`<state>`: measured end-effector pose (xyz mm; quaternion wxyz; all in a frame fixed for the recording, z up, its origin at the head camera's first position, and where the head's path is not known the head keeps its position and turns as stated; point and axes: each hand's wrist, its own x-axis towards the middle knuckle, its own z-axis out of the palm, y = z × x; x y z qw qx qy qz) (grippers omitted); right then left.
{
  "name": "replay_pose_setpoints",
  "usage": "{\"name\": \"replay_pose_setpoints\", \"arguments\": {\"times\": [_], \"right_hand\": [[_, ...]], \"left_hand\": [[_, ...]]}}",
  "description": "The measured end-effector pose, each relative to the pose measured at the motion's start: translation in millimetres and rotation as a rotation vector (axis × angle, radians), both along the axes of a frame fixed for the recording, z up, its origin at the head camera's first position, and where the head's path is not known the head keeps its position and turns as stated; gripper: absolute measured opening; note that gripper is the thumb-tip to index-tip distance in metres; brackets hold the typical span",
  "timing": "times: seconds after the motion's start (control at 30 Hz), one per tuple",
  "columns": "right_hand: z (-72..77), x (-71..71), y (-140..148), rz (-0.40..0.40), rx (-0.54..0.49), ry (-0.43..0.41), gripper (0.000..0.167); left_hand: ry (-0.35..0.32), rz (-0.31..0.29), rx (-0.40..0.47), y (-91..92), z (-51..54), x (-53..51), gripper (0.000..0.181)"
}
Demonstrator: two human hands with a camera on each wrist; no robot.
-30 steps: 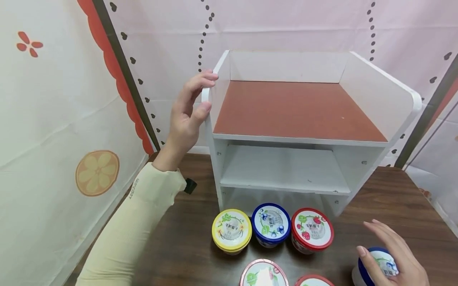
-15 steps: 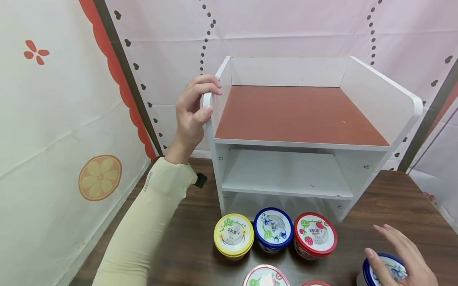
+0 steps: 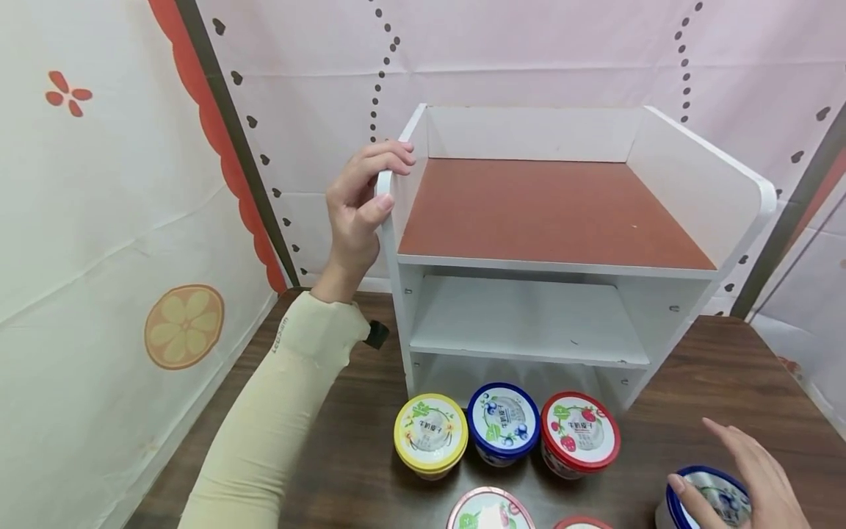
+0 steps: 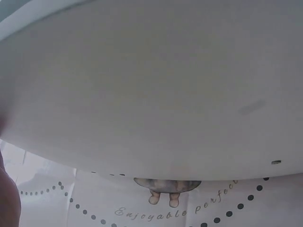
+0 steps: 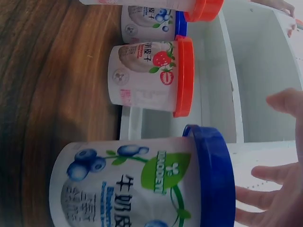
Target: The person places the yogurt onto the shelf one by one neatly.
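Note:
My left hand (image 3: 357, 195) grips the upper left side panel of a small white shelf unit (image 3: 529, 316), thumb in front and fingers over the top edge. Its panel fills most of the left wrist view. At lower right, my right hand (image 3: 760, 477) is held with spread fingers around the lid of a blue-lidded blueberry tub (image 5: 137, 184). Contact cannot be made out. A yellow-lidded tub (image 3: 431, 435), another blue-lidded tub (image 3: 504, 422) and a red-lidded strawberry tub (image 3: 580, 433) stand in a row before the shelf unit.
A pink-rimmed tub (image 3: 490, 510) and another red-rimmed lid (image 3: 581, 523) show at the bottom edge. All the tubs stand on a dark wooden table (image 3: 350, 382). Patterned cloth (image 3: 542, 44) hangs behind and at both sides. The shelf's top board (image 3: 548, 213) is reddish brown.
The head view has tilted up slightly, so things sit lower. My left fingers reach a little further over the panel edge. My right hand has shifted slightly right beside the blueberry tub.

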<state>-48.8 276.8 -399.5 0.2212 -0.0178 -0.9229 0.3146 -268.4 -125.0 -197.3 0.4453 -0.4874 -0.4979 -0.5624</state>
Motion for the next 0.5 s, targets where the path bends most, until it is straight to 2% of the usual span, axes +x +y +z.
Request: {"name": "replay_pose_setpoints", "arguments": {"times": [0.07,0.17,0.33,0.4,0.5], "right_hand": [[-4.1,-0.7,2,-0.004,0.023,0.010,0.085],[-10.8,-1.0,5,-0.033,0.052,-0.044,0.093],[-20.9,-3.5,10,-0.078,0.072,-0.222,0.107],[-24.0,-3.9,13,-0.084,0.070,-0.262,0.112],[-29.3,-1.9,15,-0.073,0.043,-0.196,0.114]], "left_hand": [[0.003,-0.001,0.010,0.1,0.2,-0.2,0.036],[0.013,-0.006,0.028,0.1,1.0,0.5,0.036],[0.014,-0.016,0.051,1.2,3.6,1.6,0.038],[0.010,-0.019,0.053,2.1,3.9,1.9,0.038],[0.011,-0.029,0.051,3.8,3.8,1.8,0.038]]}}
